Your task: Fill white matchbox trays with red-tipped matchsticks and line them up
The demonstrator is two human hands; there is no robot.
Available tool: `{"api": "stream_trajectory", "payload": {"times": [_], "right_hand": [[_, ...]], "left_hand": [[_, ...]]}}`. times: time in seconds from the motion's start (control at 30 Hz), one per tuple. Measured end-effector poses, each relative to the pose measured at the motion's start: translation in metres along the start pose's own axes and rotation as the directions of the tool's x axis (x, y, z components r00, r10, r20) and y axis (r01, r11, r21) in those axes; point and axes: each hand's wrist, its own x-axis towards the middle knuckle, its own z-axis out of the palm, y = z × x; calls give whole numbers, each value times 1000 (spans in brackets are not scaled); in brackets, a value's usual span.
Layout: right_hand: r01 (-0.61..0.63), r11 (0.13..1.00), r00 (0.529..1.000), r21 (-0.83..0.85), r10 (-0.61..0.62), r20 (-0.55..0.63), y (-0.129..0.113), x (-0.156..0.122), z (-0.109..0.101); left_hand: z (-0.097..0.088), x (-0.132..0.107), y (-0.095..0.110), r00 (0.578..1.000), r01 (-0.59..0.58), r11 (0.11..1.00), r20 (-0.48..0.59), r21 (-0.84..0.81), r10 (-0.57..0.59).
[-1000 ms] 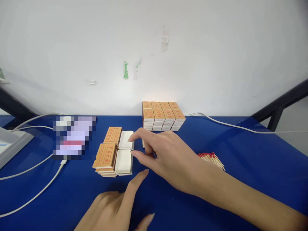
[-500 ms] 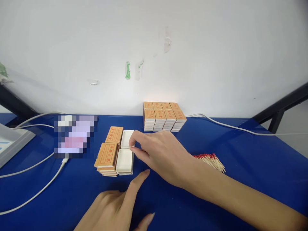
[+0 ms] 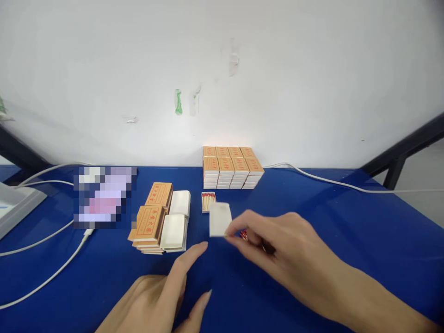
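Observation:
Between my right thumb and index finger I pinch a white matchbox tray (image 3: 219, 219) by its near right corner, raised above the table. My right hand (image 3: 287, 249) hides most of a pile of loose matches (image 3: 243, 235); only some red heads show. Just beyond the held tray lies a tray filled with matches (image 3: 208, 202). My left hand (image 3: 159, 296) is at the front, empty, its index finger and thumb spread apart. Ahead of it stand stacked white trays (image 3: 174, 231), beside stacks of orange matchbox sleeves (image 3: 151, 222).
A block of stacked orange matchboxes (image 3: 232, 169) stands against the white wall (image 3: 294, 83). On the left of the blue table (image 3: 333, 212) are a blurred-out phone (image 3: 107, 194), white cables (image 3: 69, 277) and a pale plastic box (image 3: 24, 203).
My right hand has moved right and nearer, carrying a tray off the back stack. The matches-filled tray has come into sight. My left hand stays almost where it was.

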Motion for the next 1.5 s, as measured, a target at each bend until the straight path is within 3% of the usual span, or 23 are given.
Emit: {"api": "stream_trajectory", "payload": {"times": [0.13, 0.27, 0.4, 0.63, 0.83, 1.03, 1.5], "right_hand": [[97, 993, 989, 64, -103, 105, 7, -19, 14], [168, 982, 963, 82, -181, 198, 6, -28, 21], [257, 966, 951, -18, -249, 184, 4, -38, 24], [318, 941, 944, -120, -302, 132, 4, -48, 33], [339, 938, 935, -67, -328, 135, 3, -52, 40], [335, 940, 938, -63, -325, 123, 0, -51, 40], [341, 939, 921, -50, -323, 217, -4, -49, 29]], "left_hand": [[4, 0, 6, 999, 38, 996, 4, -77, -38], [9, 7, 14, 993, 79, 997, 89, -14, -77], [15, 15, 20, 979, 81, 997, 185, 6, -81], [21, 8, 17, 998, 36, 999, 50, 14, -36], [16, 6, 8, 989, -135, 987, -47, 84, 139], [16, 8, 7, 985, -149, 981, -74, 123, 159], [17, 9, 4, 985, -149, 978, -68, 147, 161]]}}
